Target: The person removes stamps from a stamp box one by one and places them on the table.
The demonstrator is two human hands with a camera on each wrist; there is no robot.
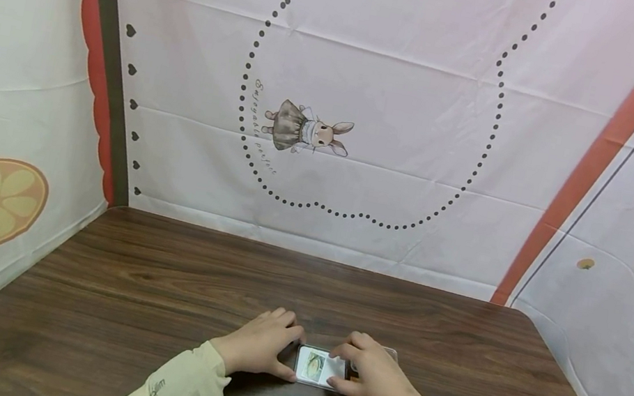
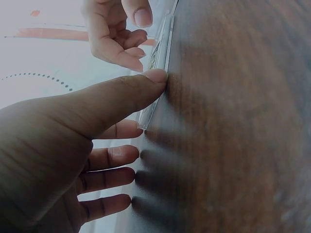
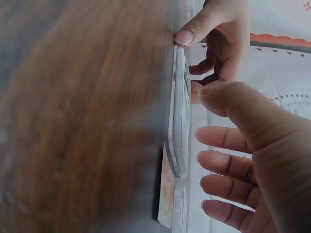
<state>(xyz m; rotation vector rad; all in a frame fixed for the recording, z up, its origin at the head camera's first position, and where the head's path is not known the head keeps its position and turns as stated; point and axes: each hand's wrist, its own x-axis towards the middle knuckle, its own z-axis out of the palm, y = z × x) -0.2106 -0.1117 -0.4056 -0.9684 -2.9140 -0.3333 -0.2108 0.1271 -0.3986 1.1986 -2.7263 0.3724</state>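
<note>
On the table (image 1: 150,275), lower centre, the left hand (image 1: 264,344), fingers extended, touches the clear case's (image 3: 178,116) left end; the right hand (image 1: 377,380) hovers loose, grasping nothing. The picture card (image 1: 315,367) seems laid in, though full seating is unclear; an orange card (image 3: 166,201) lies beside.

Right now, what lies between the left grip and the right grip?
In the head view, a flat white-faced piece lies between the left grip and the right grip, which partly covers it.
</note>
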